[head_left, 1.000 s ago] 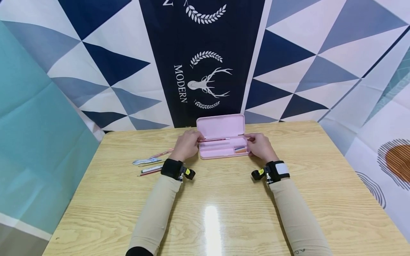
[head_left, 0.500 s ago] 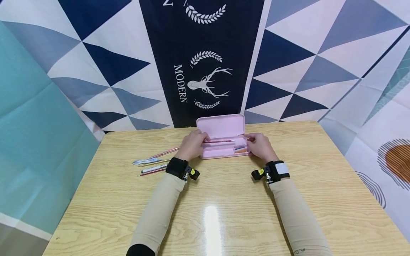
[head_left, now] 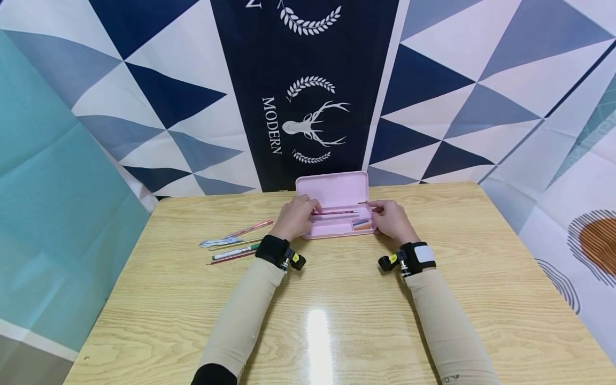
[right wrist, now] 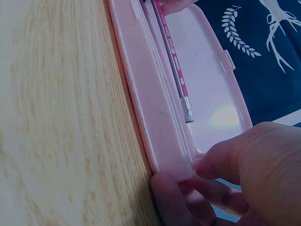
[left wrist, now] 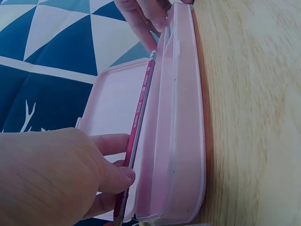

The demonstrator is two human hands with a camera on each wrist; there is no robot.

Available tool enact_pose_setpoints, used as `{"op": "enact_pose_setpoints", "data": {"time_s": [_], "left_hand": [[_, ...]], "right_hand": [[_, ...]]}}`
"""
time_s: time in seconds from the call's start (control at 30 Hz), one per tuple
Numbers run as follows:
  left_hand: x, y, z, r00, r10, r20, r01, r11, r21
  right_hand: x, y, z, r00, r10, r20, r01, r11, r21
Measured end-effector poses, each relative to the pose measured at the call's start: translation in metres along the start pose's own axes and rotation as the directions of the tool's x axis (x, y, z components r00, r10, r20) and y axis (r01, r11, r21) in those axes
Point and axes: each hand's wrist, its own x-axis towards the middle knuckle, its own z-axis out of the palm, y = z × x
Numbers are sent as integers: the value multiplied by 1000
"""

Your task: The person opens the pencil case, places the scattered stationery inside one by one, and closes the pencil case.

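Observation:
A pink pencil case [head_left: 332, 190] lies with its lid raised at the table's far side. My left hand [head_left: 294, 216] pinches a dark red pencil [left wrist: 141, 108] between thumb and fingers. That pencil is over the long rear compartment, its silver, white-tipped eraser end pointing right. In the right wrist view the eraser end appears above the inside of the case, short of its right end. My right hand [head_left: 392, 220] grips the case's right end, thumb on the rim and fingers round the outside. Small orange and blue pieces [head_left: 362, 225] sit in the front right compartment.
Left of the case on the wooden table [head_left: 356, 321] lie a pink pencil [head_left: 250, 228], a pale blue scissor-like tool [head_left: 218, 243], a white marker [head_left: 233, 253] with a green end and a thin red pencil [head_left: 236, 258]. A patterned cloth [head_left: 192, 96] hangs behind.
My left hand has moved right along the case, carrying the dark red pencil further over the rear compartment. The right hand has stayed on the case's right end.

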Motion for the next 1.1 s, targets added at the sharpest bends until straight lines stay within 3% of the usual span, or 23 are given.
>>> {"op": "enact_pose_setpoints", "data": {"time_s": [0.53,1.1], "left_hand": [[9,3,17,998,42,-44,-43,999,-22],[10,5,21,998,56,5,-55,998,-22]], "right_hand": [[1,2,1,1000,5,-16,-5,1000,-18],[0,1,0,1000,16,2,-16,1000,-11]]}}
